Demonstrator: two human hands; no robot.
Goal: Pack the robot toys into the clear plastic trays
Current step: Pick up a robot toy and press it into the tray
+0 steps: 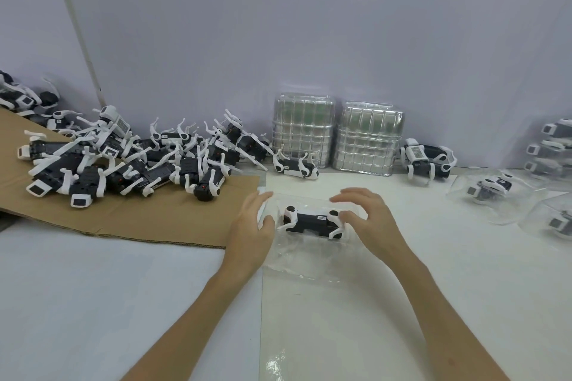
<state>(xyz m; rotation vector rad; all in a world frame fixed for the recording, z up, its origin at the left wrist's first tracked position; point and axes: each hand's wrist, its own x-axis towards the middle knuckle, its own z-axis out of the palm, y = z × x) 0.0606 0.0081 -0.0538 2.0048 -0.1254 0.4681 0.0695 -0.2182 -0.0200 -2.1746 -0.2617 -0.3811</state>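
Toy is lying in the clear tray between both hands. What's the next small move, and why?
Probably press the robot toy down into the clear tray: it lies on its side there, with the left hand at its head end and the right hand over its rear.
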